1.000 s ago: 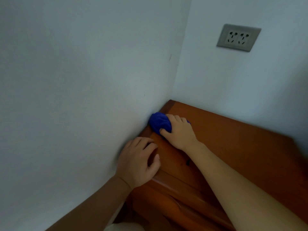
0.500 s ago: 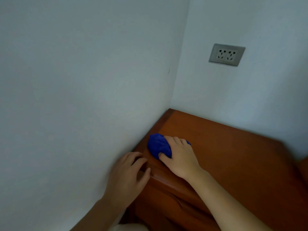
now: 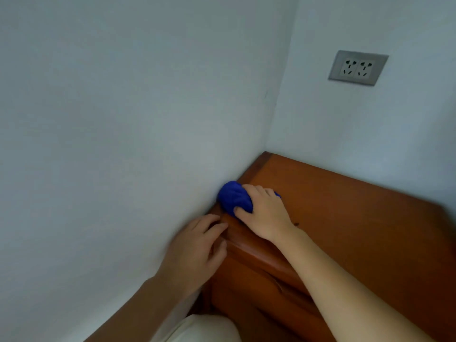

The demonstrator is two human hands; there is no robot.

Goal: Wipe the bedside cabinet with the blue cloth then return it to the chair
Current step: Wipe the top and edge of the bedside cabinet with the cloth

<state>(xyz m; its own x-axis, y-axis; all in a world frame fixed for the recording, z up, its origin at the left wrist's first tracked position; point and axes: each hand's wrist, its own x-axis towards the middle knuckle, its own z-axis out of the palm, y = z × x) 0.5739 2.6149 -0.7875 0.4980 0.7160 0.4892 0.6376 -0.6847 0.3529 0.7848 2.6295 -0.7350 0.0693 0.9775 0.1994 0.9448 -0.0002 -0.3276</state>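
Against the pale blue-grey wall point(image 3: 111, 144) at nine o'clock, the left hand point(image 3: 195, 250) rests on the near left corner of the reddish-brown wooden bedside cabinet point(image 3: 357, 230), fingers loosely curled over its moulded edge and holding nothing. Just beyond it, toward twelve o'clock, the bunched bright blue cloth point(image 3: 233, 197) sits on the cabinet top, pressed into the seam where wood meets wall. The right hand point(image 3: 265, 213) lies over the cloth, fingers closed around its right side, thumb on the near edge.

Risks, as I judge them: the wadded cloth may skip the narrow strip along the wall, leaving dust there; a hard push could rub the cloth against the paint; the bracing hand sits close in the cloth's path and could be knocked. At two o'clock, a grey double wall socket point(image 3: 357, 67) is well apart from the wiping.

No container shows; the cabinet front is mostly hidden, and the chair is out of view.
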